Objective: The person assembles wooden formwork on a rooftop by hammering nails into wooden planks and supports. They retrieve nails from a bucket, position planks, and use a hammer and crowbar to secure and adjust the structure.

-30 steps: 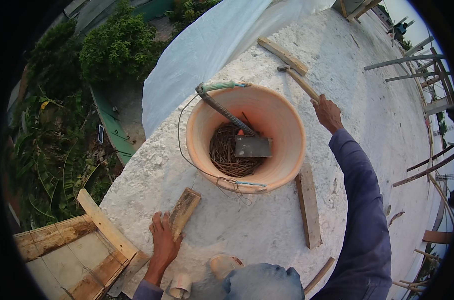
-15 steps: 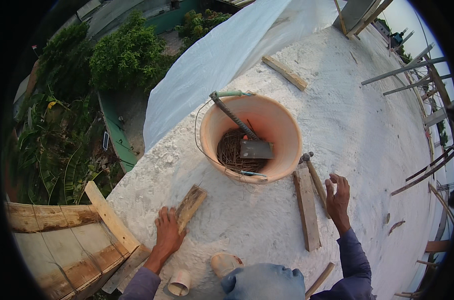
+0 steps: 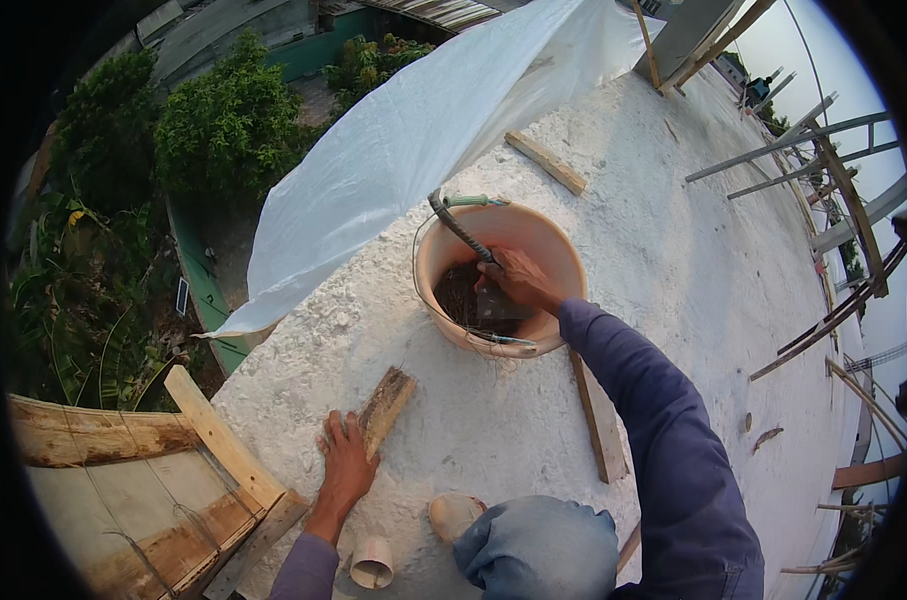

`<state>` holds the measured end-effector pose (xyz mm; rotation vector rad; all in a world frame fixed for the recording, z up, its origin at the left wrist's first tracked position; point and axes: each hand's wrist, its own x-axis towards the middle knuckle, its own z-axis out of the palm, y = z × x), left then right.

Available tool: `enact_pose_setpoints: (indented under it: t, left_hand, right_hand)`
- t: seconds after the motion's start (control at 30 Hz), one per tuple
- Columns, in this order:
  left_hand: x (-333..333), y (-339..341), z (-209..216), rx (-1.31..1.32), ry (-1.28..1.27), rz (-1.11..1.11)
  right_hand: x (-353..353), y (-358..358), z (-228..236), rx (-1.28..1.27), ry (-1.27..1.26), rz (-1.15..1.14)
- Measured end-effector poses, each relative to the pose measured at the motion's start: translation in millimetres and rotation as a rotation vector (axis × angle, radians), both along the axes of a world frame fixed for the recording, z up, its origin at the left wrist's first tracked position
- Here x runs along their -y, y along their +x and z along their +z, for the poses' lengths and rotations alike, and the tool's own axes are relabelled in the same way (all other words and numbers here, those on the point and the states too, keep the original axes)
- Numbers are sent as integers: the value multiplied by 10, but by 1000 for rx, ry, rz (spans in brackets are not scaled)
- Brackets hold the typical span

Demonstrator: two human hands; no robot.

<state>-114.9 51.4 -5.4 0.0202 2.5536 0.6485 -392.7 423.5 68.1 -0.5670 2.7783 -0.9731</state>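
My right hand reaches into a pale orange bucket, closed around the lower part of a ribbed steel rod tool. The rod's bent top rests at the rim by the green handle grip. A flat metal plate shows dimly below my fingers, among a heap of thin brown nails or wire pieces. My left hand lies palm down on the whitish slab, fingers spread, its thumb side against a short wood block. My right sleeve covers part of the ground beside the bucket.
A wooden plank lies right of the bucket, another wood strip beyond it. White sheeting drapes over the slab's left edge, above a drop with trees. Timber formwork stands lower left, a short pipe piece near my foot.
My right hand has moved from beside the plank up into the bucket and onto the rod. The hammer beside the plank is now hidden by my arm. My left hand stays by the block.
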Motion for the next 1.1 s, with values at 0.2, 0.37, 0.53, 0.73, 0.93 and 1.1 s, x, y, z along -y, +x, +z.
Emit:
enact_pose_setpoints:
  t: [0.2,0.37,0.53,0.73,0.93,1.1]
  left_hand:
    - [-12,-45,17,54,19,66]
    - [-51,-40,-16,27,-48,87]
    - [-44,-71,50,86,-62,73]
    - [-105,-302,325,320,-257,-7]
    - [-202,-663,403,611,-498,-161]
    - [-248,-744,439,750,-487,-124]
  right_hand:
    - [-18,269,938,-61,463,46]
    - [36,500,1577,45,460,73]
    - [-41,649,1853,350,215,-34]
    - [12,567,1558,921,-576,-360]
    - [-273,780,1843,164,193,-80]
    - [-829,734,1958,-38,482,80]
